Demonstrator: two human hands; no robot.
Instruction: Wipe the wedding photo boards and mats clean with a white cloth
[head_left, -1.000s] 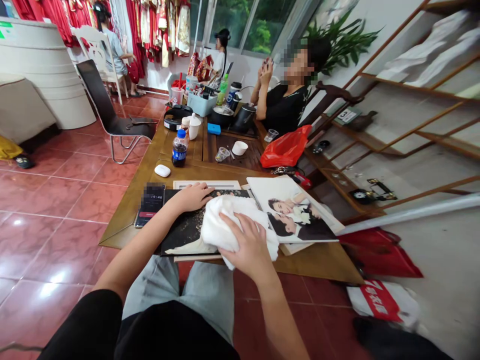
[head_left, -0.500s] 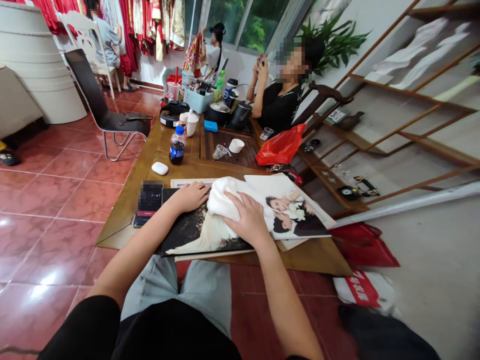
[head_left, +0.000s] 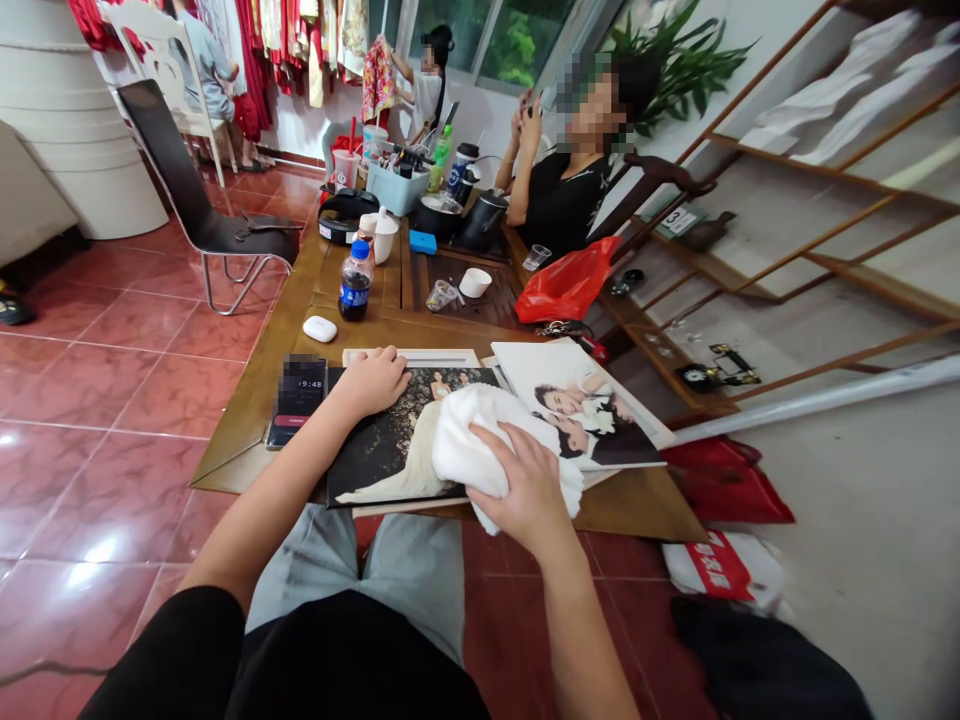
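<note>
A dark photo print [head_left: 390, 440] of a couple lies at the near edge of the wooden table [head_left: 255, 400]. My left hand [head_left: 373, 380] rests on its top left part, fingers curled and pressing down. My right hand [head_left: 529, 490] grips a bunched white cloth [head_left: 480, 440] that sits on the print's right side near the front edge. A second, lighter photo print [head_left: 581, 405] of a couple lies just to the right, partly under the cloth.
A phone [head_left: 298, 398] lies left of the print, an earbud case [head_left: 320, 328] and a cola bottle [head_left: 355, 282] beyond it. Cups, a red plastic bag [head_left: 566, 285] and kettles fill the far table. A person in black [head_left: 566, 195] sits at the far right. A black chair [head_left: 206, 215] stands left.
My right hand has dragged the cloth back down toward the print's near right edge after pushing it up and away half a second ago. My left hand has stayed put.
</note>
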